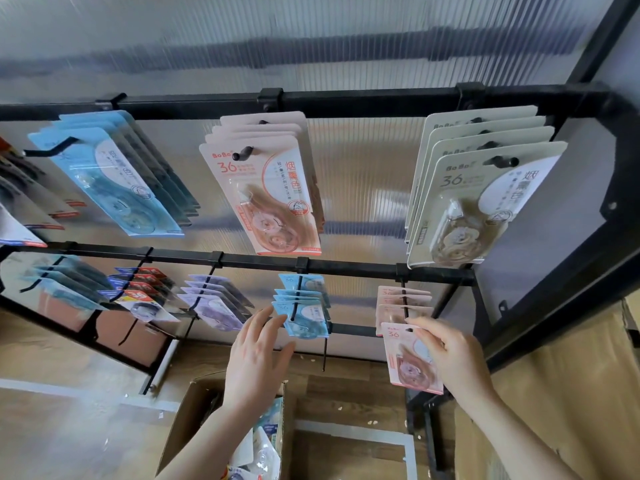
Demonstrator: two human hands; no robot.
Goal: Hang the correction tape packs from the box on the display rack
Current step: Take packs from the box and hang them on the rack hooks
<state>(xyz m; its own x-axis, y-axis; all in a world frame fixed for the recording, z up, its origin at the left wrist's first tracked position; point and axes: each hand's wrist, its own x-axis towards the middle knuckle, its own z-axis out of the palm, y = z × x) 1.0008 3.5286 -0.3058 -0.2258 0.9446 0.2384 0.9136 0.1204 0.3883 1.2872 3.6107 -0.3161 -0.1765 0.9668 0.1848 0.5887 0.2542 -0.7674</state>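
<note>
The display rack [346, 98], black bars before a ribbed clear panel, fills the view from nine o'clock to three o'clock, with two rows of hooks already loaded with packs in blue, pink and cream. The cardboard box [194, 410] sits open on the floor at six o'clock, more packs lying loose inside.

The left hand [256, 362] hangs above the box with fingers spread and relaxed, holding nothing, its fingertips near the blue packs [301, 306] on the lower bar. The right hand [453, 358], at about four o'clock, pinches a pink correction tape pack [405, 355] by its right edge, forefinger up at the hang slot, right at the tip of the lower-row hook [404, 303] that carries three like it.

The pack looks light: a thin card, stiff enough to stay flat, with a glossy plastic bubble that is likely slippery. Best held by the card edge near the top, I judge, so the slot stays free; the card could tear there if forced.
</note>
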